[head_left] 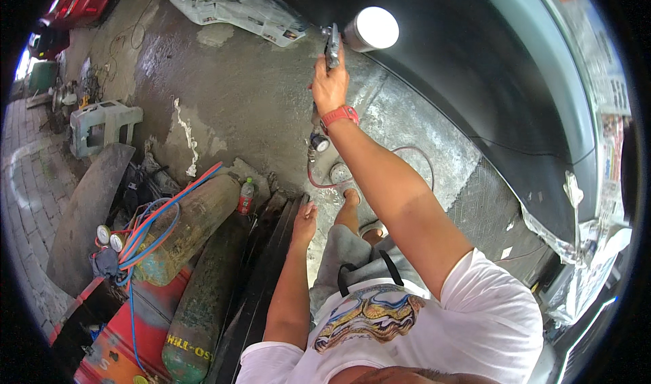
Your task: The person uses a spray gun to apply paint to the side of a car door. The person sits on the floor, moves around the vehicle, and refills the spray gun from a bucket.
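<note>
My right hand [330, 87], with a red wristwatch, grips a spray gun [331, 45] held out at arm's length. A cup with a round white top [377, 28] is at the gun's far right side. Beyond the gun spreads a dark, glossy car body panel [475, 51]; I cannot tell how wide the gap is. Below the gun hang a round dark gauge [319, 142] and a reddish air hose [427, 157] that loops behind my forearm. My left hand [304, 225] is low beside the dark long pieces, fingers curled; what they hold, if anything, is unclear.
Gas cylinders [203, 309] lie at lower left, with blue and orange hoses [163, 214], gauges [104, 235] and a small bottle [246, 195]. A grey plastic stool [102, 127] stands at left. Masking sheets [230, 7] border the panel. My sandalled feet [351, 195] are below.
</note>
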`<state>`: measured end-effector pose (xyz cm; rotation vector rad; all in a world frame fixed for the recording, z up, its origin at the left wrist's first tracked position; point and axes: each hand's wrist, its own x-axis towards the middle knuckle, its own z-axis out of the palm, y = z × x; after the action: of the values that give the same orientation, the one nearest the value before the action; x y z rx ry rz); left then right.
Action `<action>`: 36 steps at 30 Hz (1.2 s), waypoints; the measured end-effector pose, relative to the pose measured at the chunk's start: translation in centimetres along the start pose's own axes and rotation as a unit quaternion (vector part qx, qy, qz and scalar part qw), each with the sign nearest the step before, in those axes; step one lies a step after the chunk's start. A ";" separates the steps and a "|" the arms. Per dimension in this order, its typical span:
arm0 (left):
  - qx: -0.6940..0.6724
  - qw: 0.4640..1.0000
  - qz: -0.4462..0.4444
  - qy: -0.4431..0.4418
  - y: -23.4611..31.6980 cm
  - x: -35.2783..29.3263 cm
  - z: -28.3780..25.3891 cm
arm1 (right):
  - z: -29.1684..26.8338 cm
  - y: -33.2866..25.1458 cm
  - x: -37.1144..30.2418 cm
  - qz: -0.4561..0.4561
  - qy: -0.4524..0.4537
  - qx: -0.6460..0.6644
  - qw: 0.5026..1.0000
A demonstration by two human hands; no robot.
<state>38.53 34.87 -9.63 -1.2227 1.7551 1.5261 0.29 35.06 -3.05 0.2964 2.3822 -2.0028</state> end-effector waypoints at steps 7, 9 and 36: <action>-0.101 0.988 -0.095 0.071 -1.4 -1.3 -2.2 | 5.7 -3.5 2.6 -0.008 -0.120 0.095 0.988; -0.100 0.988 -0.095 0.071 -4.0 -0.9 -3.0 | 4.4 -4.7 3.0 0.014 -0.167 0.128 0.978; 0.259 0.965 0.033 -0.015 9.2 -1.1 -0.8 | -53.9 5.0 -15.2 0.152 0.252 0.036 0.955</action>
<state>31.18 34.05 -3.94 -0.8765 2.0186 1.0084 21.88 86.49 3.79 1.2282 2.3113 -2.0494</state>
